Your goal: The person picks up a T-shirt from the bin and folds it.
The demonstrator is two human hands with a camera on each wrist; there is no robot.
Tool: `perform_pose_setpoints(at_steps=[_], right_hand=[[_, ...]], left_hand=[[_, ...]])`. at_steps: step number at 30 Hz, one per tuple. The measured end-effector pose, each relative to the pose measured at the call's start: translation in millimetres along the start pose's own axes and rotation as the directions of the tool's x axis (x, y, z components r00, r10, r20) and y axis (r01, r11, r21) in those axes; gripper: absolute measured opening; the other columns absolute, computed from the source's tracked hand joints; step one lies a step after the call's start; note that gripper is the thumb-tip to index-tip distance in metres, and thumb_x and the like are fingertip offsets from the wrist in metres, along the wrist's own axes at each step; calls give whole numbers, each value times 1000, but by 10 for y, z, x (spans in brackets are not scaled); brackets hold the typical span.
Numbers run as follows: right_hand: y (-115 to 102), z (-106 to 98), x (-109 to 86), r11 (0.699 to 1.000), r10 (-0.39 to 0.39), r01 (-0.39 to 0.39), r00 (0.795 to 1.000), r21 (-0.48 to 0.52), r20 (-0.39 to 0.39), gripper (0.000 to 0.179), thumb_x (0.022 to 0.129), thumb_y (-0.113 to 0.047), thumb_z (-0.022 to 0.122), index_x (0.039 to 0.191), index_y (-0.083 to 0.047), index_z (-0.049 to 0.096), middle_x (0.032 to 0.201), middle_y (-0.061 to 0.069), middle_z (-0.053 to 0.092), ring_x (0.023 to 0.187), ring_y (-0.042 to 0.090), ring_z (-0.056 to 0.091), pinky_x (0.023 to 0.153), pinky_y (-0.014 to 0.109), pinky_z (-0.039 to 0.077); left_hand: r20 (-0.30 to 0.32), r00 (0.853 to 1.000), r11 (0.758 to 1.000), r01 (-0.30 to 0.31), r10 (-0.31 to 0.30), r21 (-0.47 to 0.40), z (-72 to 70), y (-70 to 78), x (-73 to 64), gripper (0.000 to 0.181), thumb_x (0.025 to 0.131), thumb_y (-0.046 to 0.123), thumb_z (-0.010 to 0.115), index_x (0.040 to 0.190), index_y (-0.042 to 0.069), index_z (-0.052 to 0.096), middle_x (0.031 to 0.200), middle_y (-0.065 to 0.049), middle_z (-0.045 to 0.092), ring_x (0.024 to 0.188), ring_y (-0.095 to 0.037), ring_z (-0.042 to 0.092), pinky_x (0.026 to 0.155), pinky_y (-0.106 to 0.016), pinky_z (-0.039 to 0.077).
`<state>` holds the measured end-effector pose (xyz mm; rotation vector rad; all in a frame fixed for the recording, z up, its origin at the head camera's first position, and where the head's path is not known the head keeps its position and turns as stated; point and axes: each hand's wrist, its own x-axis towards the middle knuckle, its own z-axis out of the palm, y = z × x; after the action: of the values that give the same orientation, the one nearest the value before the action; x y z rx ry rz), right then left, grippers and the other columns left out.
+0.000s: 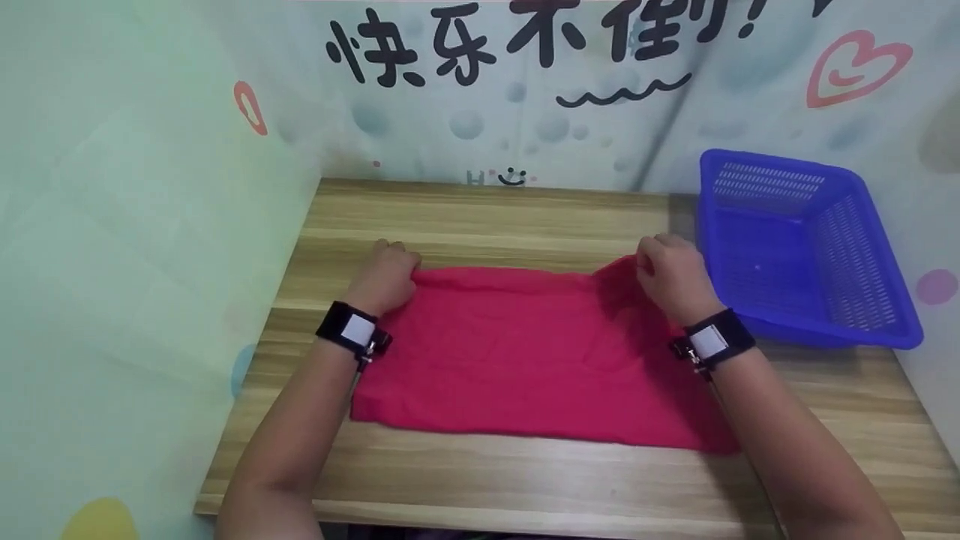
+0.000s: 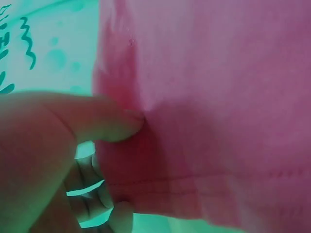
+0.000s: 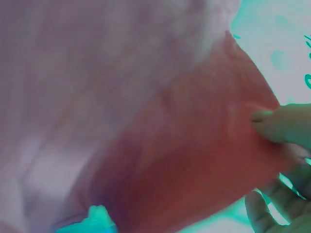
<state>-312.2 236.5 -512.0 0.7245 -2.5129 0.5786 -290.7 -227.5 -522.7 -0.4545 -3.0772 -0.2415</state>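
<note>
A red cloth [image 1: 517,352] lies in a roughly rectangular shape on the wooden table, its near edge almost straight. At the cloth's far left corner, my left hand [image 1: 384,279] pinches the edge. In the left wrist view, the thumb [image 2: 109,119] presses on the fabric [image 2: 223,107], and double stitching runs along the hem. My right hand [image 1: 675,276] grips the far right corner, which is raised slightly off the rest. The right wrist view has that corner stretched between thumb [image 3: 284,124] and fingers, with a fold in the fabric [image 3: 194,145].
A blue plastic basket [image 1: 817,330] with perforated sides stands at the right, close beside my right hand. Printed sheets cover the back wall [image 1: 465,120] and left wall [image 1: 135,225]. Both wrists wear black straps with small cameras. Bare wood [image 1: 480,476] shows in front of the cloth.
</note>
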Motion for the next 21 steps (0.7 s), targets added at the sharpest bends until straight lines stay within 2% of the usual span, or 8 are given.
perform_pose_setpoints(at_steps=[3, 6, 9, 12, 14, 18, 21], right_hand=[[-76, -62, -13, 1000, -18, 19, 999, 17, -37, 23, 84, 13, 66, 103, 0, 62, 90, 18, 61, 70, 36, 57, 63, 49, 49], [-168, -143, -61, 996, -80, 77, 995, -51, -65, 28, 91, 13, 61, 118, 3, 63, 98, 20, 58, 68, 36, 59, 59, 49, 54], [-274, -235, -156, 975, -176, 161, 980, -150, -91, 18, 97, 13, 58, 112, 5, 65, 95, 19, 51, 71, 36, 56, 61, 48, 56], [-378, -340, -286, 959, -224, 201, 969, -198, -104, 14, 98, 15, 56, 104, 4, 63, 93, 19, 50, 75, 37, 55, 61, 48, 54], [-421, -400, -392, 952, -220, 189, 969, -243, -111, 15, 97, 15, 56, 103, 2, 62, 92, 21, 53, 74, 40, 55, 57, 50, 51], [-390, -458, -609, 937, -130, 78, 982, -340, -134, 12, 92, 13, 59, 99, 3, 61, 84, 23, 59, 66, 44, 55, 48, 53, 44], [-336, -437, -739, 948, -39, -6, 990, -318, -134, 8, 88, 10, 60, 95, 5, 59, 81, 23, 58, 66, 45, 55, 52, 55, 45]], left_hand=[[-16, 1000, 1000, -11, 11, 7, -69, 15, -82, 14, 87, 7, 73, 101, 2, 75, 105, -19, 70, 103, -40, 62, 92, -52, 55], [-11, 1000, 1000, -17, 17, 20, -113, 31, -169, 8, 90, 7, 74, 98, 3, 74, 101, -16, 70, 99, -36, 67, 87, -50, 58], [11, 1000, 1000, -13, 13, -6, -144, 37, -279, 5, 95, 4, 69, 96, 2, 73, 96, -15, 70, 94, -33, 68, 82, -47, 58], [29, 1000, 999, -3, 4, -37, -160, 31, -394, 6, 97, 2, 66, 92, 3, 68, 91, -14, 69, 90, -30, 67, 80, -45, 57], [31, 1000, 999, -6, 7, -45, -153, 26, -471, 8, 98, 1, 65, 91, 5, 65, 88, -13, 69, 88, -30, 67, 79, -45, 56], [18, 999, 999, -28, 29, -47, -137, 20, -589, 11, 97, -1, 67, 90, 6, 61, 88, -13, 68, 89, -31, 68, 79, -45, 57], [13, 1000, 998, -24, 25, -59, -143, 15, -665, 13, 97, -3, 67, 90, 6, 60, 88, -12, 67, 87, -30, 67, 79, -44, 57]])
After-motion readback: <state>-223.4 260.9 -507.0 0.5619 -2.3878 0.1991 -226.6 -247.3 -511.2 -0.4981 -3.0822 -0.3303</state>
